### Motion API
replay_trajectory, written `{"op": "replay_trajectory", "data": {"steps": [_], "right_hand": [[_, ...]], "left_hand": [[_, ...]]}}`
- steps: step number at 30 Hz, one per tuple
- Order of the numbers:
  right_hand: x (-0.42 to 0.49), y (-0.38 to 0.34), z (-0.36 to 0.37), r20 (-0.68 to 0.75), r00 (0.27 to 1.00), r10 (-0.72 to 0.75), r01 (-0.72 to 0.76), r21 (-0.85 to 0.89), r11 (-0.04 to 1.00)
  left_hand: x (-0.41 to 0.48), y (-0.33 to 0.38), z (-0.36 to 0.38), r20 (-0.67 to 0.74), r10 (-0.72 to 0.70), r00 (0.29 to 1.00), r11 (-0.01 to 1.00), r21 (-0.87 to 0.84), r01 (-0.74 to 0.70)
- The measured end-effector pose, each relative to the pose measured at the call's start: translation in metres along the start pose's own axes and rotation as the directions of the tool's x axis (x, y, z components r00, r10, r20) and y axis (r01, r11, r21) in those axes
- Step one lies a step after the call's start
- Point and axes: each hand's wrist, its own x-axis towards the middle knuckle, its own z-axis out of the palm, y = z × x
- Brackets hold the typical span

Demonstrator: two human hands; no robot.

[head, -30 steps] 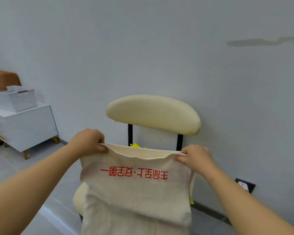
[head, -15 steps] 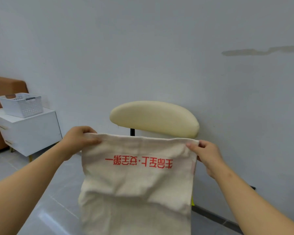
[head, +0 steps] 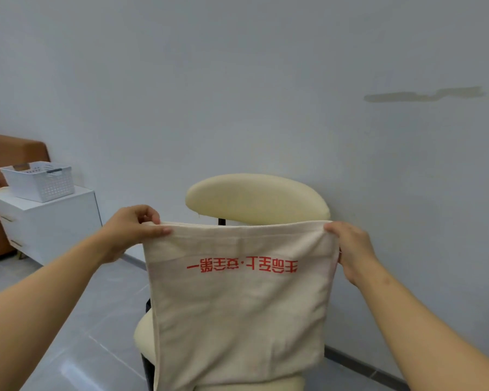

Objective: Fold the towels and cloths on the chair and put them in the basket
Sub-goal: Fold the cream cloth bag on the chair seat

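Note:
A cream cloth [head: 237, 311] with a line of red printed characters hangs stretched in front of me. My left hand [head: 130, 230] pinches its top left corner and my right hand [head: 350, 249] pinches its top right corner. Behind the cloth stands a cream padded chair [head: 257, 198]; the cloth hides most of its seat. A white perforated basket [head: 40, 182] sits far off to the left on a white cabinet.
The white cabinet [head: 48, 221] with drawers stands at the left by the wall, with a brown sofa [head: 14, 148] behind it. A pale wall runs close behind the chair. Grey floor tiles lie between me and the cabinet.
Both hands have lifted the cloth higher and pulled its top edge taut, so it hangs flat. The yellow cloth seen behind it before is now hidden.

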Motion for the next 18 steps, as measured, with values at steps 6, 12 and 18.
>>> {"op": "replay_trajectory", "data": {"steps": [6,12,18], "right_hand": [[-0.004,-0.01,0.002,0.048,0.998,-0.045,0.038,0.141,0.989],[0.008,-0.008,-0.003,0.094,0.995,-0.015,0.001,0.143,0.99],[0.033,0.018,-0.001,0.053,0.998,0.015,-0.013,-0.038,0.999]], "left_hand": [[-0.01,0.011,-0.01,0.142,0.013,0.99,0.995,0.101,-0.027],[0.001,0.01,-0.014,0.385,-0.098,0.918,0.971,0.239,0.004],[0.033,-0.003,0.001,0.328,-0.077,0.942,0.899,0.432,-0.077]]}}
